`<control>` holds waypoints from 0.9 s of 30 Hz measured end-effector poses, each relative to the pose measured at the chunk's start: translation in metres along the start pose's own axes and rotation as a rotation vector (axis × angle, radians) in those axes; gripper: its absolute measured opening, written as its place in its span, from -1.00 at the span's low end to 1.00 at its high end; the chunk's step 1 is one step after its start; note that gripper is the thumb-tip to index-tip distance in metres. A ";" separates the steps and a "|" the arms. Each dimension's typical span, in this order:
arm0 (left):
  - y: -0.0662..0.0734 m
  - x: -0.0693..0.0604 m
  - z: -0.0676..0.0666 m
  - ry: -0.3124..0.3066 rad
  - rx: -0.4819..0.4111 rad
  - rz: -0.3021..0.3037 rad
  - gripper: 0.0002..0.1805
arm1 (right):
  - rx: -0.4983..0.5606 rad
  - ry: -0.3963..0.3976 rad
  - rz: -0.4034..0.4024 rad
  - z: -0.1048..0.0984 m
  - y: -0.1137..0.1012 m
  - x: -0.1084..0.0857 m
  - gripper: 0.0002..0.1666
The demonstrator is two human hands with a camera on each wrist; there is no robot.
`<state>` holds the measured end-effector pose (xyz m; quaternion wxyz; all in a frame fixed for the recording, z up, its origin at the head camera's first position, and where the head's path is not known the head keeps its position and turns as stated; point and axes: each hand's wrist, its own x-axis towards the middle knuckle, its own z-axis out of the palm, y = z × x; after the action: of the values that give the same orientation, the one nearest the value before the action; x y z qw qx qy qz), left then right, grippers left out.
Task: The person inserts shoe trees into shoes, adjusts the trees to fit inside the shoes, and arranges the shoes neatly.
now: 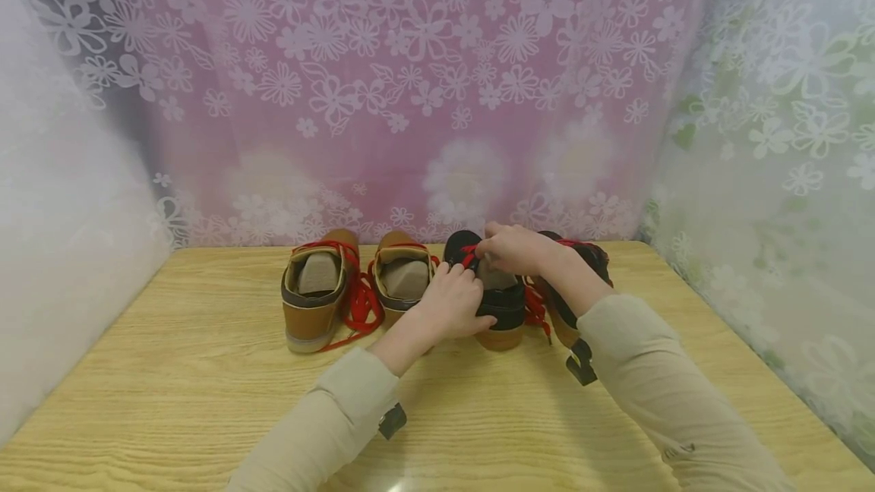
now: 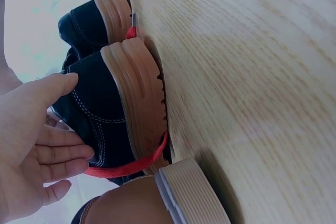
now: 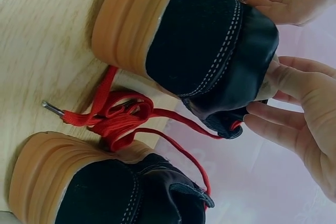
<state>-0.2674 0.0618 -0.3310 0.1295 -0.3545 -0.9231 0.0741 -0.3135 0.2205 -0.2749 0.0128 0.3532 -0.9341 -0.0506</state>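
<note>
- Central black shoe [image 1: 502,317]: stands upright on the table [image 1: 205,401], between a brown shoe [image 1: 394,238] to its left and the other black shoe [image 1: 564,313] to its right.
- Left hand [image 1: 451,302]: at the shoe's left side, fingers relaxed, no grip closed. Advisable: light steadying pressure only.
- Right hand [image 1: 519,247]: over the shoe's opening, at the front lacing [image 1: 468,258]; whether it pinches anything cannot be told.
- Loose red lace [image 3: 123,108]: bunched right of the shoe. Judged a snag risk; best drawn clear of the neighbouring sole.
</note>
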 end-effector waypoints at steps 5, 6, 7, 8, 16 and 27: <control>0.000 -0.001 0.000 0.003 0.008 0.001 -0.38 | 0.010 0.015 0.005 0.001 -0.002 -0.001 -0.74; 0.000 -0.001 0.000 0.005 0.008 0.001 -0.38 | 0.012 0.016 0.011 0.002 -0.002 -0.001 -0.75; 0.000 -0.001 0.000 0.009 0.009 0.002 -0.39 | 0.012 0.018 0.015 0.003 -0.002 -0.001 -0.75; 0.000 -0.001 0.000 0.013 0.010 0.003 -0.39 | 0.011 0.021 0.020 0.003 -0.003 -0.001 -0.76; 0.000 -0.001 0.002 0.021 0.016 0.007 -0.39 | -0.083 0.053 0.029 0.008 -0.005 -0.003 -0.76; 0.000 0.001 0.001 0.004 0.015 0.012 -0.40 | -0.187 0.213 -0.075 0.016 0.001 -0.010 -0.81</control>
<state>-0.2683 0.0625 -0.3322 0.1333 -0.3594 -0.9201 0.0810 -0.3080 0.2291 -0.2901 0.1428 0.3885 -0.9048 -0.1000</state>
